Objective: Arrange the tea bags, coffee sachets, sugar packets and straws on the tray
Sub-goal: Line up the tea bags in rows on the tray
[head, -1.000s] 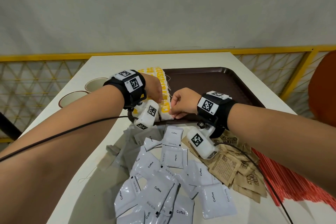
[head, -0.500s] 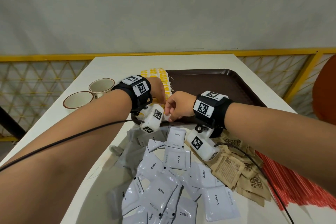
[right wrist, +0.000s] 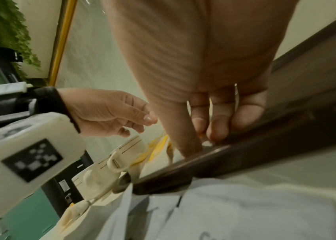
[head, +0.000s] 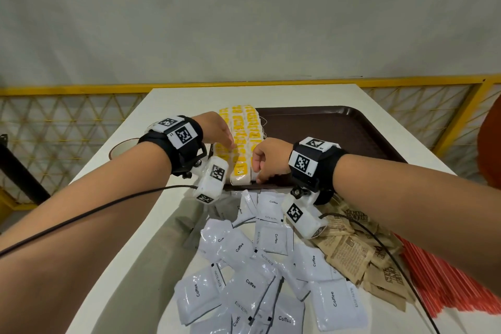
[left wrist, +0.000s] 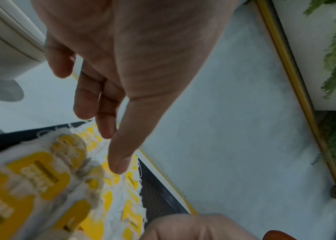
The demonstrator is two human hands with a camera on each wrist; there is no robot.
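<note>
Two hands at tea bags (head: pixel 242 144) on tray (head: pixel 325 133) | left hand (head: pixel 217 130) loose, fingers straight, over rows | right hand (head: pixel 267 158) curled, pinching near bag | square edges gently, leave threads untangled

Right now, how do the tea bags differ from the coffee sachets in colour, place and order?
The tea bags are yellow and white; the coffee sachets are plain white. The tea bags lie on the tray in neat rows; the coffee sachets lie on the table in a loose, overlapping heap. Both are small flat packets.
</note>
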